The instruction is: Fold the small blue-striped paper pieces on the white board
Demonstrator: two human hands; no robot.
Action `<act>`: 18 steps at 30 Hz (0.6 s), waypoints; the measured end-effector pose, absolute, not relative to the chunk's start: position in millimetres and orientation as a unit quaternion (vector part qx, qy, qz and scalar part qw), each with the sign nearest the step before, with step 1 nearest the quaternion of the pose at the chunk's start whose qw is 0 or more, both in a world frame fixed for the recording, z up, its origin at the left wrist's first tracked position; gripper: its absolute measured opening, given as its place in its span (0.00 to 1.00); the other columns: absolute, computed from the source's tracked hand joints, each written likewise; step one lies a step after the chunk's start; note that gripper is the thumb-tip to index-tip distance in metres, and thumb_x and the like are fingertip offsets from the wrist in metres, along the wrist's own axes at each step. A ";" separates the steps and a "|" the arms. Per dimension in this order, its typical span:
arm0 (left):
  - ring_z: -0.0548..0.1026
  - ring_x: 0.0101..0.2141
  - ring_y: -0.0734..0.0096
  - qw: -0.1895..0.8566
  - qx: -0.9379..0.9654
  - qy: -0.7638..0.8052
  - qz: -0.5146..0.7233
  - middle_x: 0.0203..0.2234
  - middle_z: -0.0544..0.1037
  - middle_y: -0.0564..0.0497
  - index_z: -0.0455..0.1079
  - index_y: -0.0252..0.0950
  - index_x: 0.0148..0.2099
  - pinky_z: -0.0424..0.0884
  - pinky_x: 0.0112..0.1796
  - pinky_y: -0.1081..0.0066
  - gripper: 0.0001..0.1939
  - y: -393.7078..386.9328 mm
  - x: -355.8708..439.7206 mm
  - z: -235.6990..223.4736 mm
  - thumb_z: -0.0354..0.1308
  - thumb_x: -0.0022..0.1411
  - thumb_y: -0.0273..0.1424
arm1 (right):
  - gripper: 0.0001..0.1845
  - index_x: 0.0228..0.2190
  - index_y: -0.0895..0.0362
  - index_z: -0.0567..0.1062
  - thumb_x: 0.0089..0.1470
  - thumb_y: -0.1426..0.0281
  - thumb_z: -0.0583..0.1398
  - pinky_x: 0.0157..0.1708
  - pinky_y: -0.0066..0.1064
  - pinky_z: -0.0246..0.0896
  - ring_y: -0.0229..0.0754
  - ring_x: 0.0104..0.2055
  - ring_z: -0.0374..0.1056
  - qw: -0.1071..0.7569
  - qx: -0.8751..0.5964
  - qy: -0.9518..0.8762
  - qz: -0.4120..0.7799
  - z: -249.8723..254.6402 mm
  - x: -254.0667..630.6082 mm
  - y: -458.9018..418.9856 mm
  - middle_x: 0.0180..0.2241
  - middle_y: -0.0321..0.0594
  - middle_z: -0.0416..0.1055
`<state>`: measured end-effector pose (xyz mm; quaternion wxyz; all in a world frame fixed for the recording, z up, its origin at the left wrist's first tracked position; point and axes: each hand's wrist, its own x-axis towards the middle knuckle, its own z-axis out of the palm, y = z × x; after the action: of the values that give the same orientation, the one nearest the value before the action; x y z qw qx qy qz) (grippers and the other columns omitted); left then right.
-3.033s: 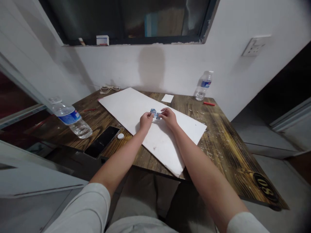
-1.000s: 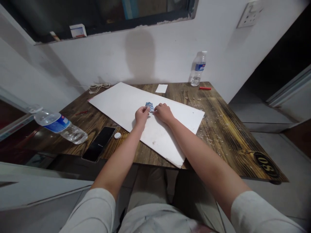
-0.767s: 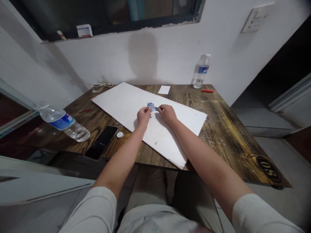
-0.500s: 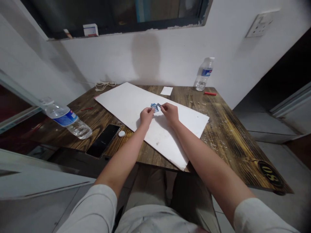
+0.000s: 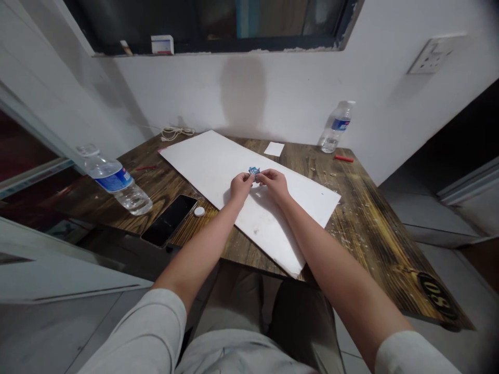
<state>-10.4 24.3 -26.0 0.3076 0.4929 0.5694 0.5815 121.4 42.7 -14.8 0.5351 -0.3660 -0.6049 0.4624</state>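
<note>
Above the white board (image 5: 218, 161), both hands meet at a small bunch of blue-and-white printed paper pieces (image 5: 253, 170). My left hand (image 5: 240, 187) pinches the bunch from its left side. From the right, my right hand (image 5: 274, 183) is closed with its fingertips against the lower right of the same pieces. The print is too small to read, and the fingers cover the lower part of the bunch. The board lies at a slant on the dark wooden table (image 5: 362, 208), under both forearms.
Left of the board are a black phone (image 5: 169, 221), a white cap (image 5: 199, 211) and a water bottle (image 5: 119, 182). Another water bottle (image 5: 338, 127), a red stick-like item (image 5: 344, 158) and a white paper (image 5: 274, 149) are at the back. A coiled cable (image 5: 175, 133) sits near the wall.
My right hand, earlier a little apart with a small dark piece at its fingertips, has come against the bunch in my left hand. The view has shifted slightly, moving the scene rightward.
</note>
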 end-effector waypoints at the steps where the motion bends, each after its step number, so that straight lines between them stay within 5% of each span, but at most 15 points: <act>1: 0.71 0.26 0.72 0.310 0.491 0.568 0.583 0.23 0.75 0.52 0.69 0.36 0.28 0.64 0.30 0.73 0.10 24.3 -10.4 -25.8 0.59 0.55 0.37 | 0.15 0.26 0.57 0.74 0.42 0.58 0.66 0.30 0.33 0.64 0.38 0.25 0.67 0.537 -0.359 -0.592 0.481 -15.1 121.0 43.4 0.23 0.39 0.75; 7: 0.70 0.25 0.73 0.311 0.489 0.570 0.582 0.21 0.73 0.53 0.69 0.36 0.28 0.63 0.29 0.73 0.09 23.7 -10.4 -24.9 0.58 0.55 0.36 | 0.16 0.26 0.57 0.74 0.40 0.58 0.67 0.30 0.30 0.63 0.35 0.23 0.65 0.566 -0.336 -0.541 0.523 -16.3 122.5 42.4 0.23 0.37 0.75; 13: 0.70 0.25 0.74 0.353 0.476 0.545 0.594 0.21 0.71 0.54 0.69 0.35 0.29 0.63 0.28 0.74 0.10 23.0 -9.5 -23.9 0.60 0.54 0.37 | 0.16 0.20 0.57 0.73 0.44 0.57 0.65 0.26 0.28 0.56 0.34 0.21 0.61 0.532 -0.452 -0.590 0.405 -23.0 126.3 47.2 0.18 0.34 0.70; 18: 0.70 0.25 0.73 0.346 0.499 0.547 0.576 0.23 0.74 0.53 0.71 0.35 0.31 0.64 0.29 0.73 0.11 26.9 -11.1 -30.4 0.61 0.53 0.39 | 0.18 0.25 0.57 0.79 0.41 0.54 0.67 0.29 0.30 0.57 0.37 0.25 0.64 0.505 -0.483 -0.636 0.328 -23.3 129.6 47.7 0.26 0.37 0.76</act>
<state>-11.1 26.9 -30.4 0.3464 0.4994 0.5466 0.5760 129.6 47.7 -23.3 0.5045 -0.4827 -0.6361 0.3284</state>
